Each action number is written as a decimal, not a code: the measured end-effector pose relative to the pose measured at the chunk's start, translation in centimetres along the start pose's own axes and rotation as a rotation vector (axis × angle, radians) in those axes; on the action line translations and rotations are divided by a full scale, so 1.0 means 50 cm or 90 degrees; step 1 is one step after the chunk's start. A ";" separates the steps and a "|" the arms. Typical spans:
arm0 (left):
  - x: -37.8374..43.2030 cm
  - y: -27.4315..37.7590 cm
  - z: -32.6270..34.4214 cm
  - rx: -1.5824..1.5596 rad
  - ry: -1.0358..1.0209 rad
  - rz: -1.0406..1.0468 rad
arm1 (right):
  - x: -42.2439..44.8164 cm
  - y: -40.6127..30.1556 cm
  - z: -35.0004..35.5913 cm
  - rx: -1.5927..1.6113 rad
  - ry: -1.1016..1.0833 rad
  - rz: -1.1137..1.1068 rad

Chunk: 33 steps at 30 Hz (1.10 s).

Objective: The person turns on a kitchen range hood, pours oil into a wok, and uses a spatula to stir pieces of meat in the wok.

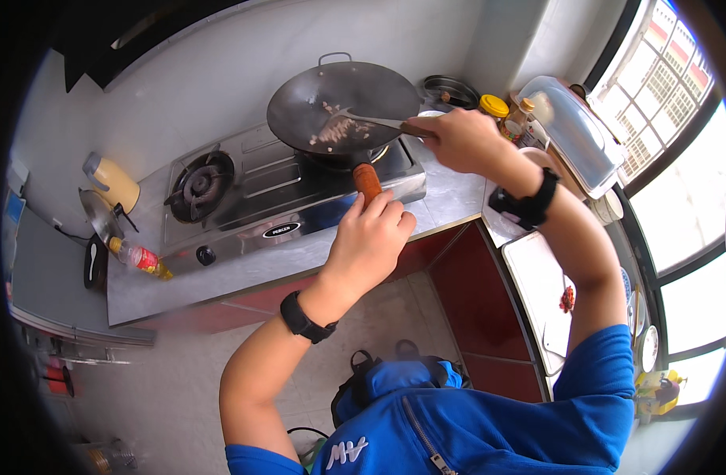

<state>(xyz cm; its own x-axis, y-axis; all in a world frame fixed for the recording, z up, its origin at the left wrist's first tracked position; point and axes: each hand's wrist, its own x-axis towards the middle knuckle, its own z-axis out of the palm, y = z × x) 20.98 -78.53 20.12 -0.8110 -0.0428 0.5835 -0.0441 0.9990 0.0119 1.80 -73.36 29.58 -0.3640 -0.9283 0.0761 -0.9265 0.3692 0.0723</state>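
Note:
A dark metal wok (375, 89) rests on the right burner of a two-burner gas stove (268, 178), tilted slightly in view. My left hand (375, 237) grips its wooden handle (368, 179). In my right hand (465, 142) is the handle of a metal spatula (378, 122), whose blade lies in the wok. Small pale brown food pieces (340, 130) sit at the blade, and it partly hides some of them. A few bits lie apart from the rest.
The left burner (201, 183) holds no pan. An oil bottle (142, 259), a pot lid (99, 214) and a yellow jug (115, 181) stand left. At right are a yellow-lidded jar (493, 105), a sauce bottle (517, 122) and a white cutting board (532, 279) with chopped red food (567, 298).

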 end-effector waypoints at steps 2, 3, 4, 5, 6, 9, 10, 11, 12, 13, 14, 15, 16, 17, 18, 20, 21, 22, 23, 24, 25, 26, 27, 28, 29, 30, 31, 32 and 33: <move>0.002 -0.009 -0.006 0.012 -0.011 0.021 | -0.049 0.009 -0.061 -0.040 0.027 -0.025; 0.006 -0.010 -0.006 0.017 -0.022 0.022 | -0.070 0.009 -0.091 -0.037 0.026 -0.020; 0.009 -0.008 -0.006 0.022 -0.034 0.022 | -0.084 0.015 -0.112 -0.045 0.031 -0.034; 0.010 -0.007 -0.006 0.028 -0.046 0.020 | -0.093 0.017 -0.129 -0.051 0.035 -0.050; 0.013 -0.007 -0.005 0.026 -0.045 0.023 | -0.099 0.006 -0.144 -0.090 0.017 -0.041; 0.012 -0.012 0.003 0.022 -0.030 0.025 | -0.050 -0.031 -0.086 -0.084 -0.055 0.030; 0.011 -0.011 0.006 0.020 -0.016 0.030 | -0.023 -0.031 -0.054 -0.037 -0.035 0.050; 0.011 -0.012 0.005 0.020 -0.002 0.037 | 0.005 -0.029 -0.022 0.011 -0.012 0.071; 0.013 -0.011 0.005 0.017 0.005 0.044 | 0.022 -0.028 -0.002 0.061 0.025 0.086; 0.010 -0.011 0.005 0.012 -0.004 0.042 | 0.039 -0.039 0.002 0.070 0.023 0.094; 0.010 -0.012 0.006 0.015 0.004 0.043 | 0.065 -0.048 0.016 0.086 0.060 0.104; 0.009 -0.011 0.006 0.015 0.012 0.046 | 0.090 -0.054 0.035 0.100 0.094 0.117; 0.008 -0.012 0.004 0.010 0.016 0.049 | 0.107 -0.063 0.046 0.119 0.103 0.108; 0.009 -0.012 0.003 0.005 0.021 0.053 | 0.118 -0.069 0.053 0.136 0.111 0.102; 0.006 -0.017 0.001 0.005 0.022 0.051 | 0.124 -0.088 0.055 0.161 0.084 0.113; 0.004 -0.020 -0.001 -0.013 0.028 0.058 | 0.101 -0.093 0.043 0.109 0.019 0.110; 0.002 -0.022 -0.002 -0.023 0.032 0.059 | 0.081 -0.096 0.028 0.082 -0.016 0.108; -0.001 -0.027 -0.001 -0.013 0.031 0.057 | 0.057 -0.098 0.000 0.045 -0.059 0.111; -0.005 -0.031 0.000 -0.003 0.030 0.055 | 0.043 -0.078 -0.006 0.026 -0.033 0.111; -0.009 -0.034 -0.002 0.006 0.031 0.058 | 0.012 -0.065 -0.043 0.051 -0.002 0.079; -0.011 -0.038 0.000 0.006 0.036 0.054 | -0.017 -0.060 -0.077 0.032 0.033 0.010; -0.009 -0.037 0.003 0.001 0.044 0.056 | -0.053 -0.064 -0.124 -0.002 0.015 0.003; -0.011 -0.040 0.003 0.002 0.047 0.052 | -0.080 -0.079 -0.166 -0.005 0.011 0.002; -0.010 -0.039 0.002 0.002 0.038 0.052 | -0.094 -0.084 -0.193 0.007 -0.020 0.028; -0.009 -0.040 0.002 0.004 0.029 0.049 | -0.101 -0.086 -0.206 0.020 -0.050 0.051; -0.009 -0.039 0.001 0.004 0.018 0.048 | -0.097 -0.081 -0.188 0.019 -0.032 0.005; -0.004 -0.036 -0.001 -0.004 0.020 0.057 | -0.091 -0.072 -0.162 0.014 -0.013 -0.035; -0.002 -0.035 0.001 -0.009 0.016 0.061 | -0.065 -0.072 -0.125 0.050 -0.050 -0.003; -0.001 -0.034 0.000 -0.013 0.013 0.062 | -0.039 -0.079 -0.086 0.034 -0.032 0.051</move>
<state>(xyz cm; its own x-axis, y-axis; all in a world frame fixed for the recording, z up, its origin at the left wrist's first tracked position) 21.10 -80.24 20.09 -0.7990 0.0553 0.5988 0.0473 0.9985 -0.0292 6.59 -72.80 33.43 -0.4407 -0.8971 0.0301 -0.8972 0.4413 0.0148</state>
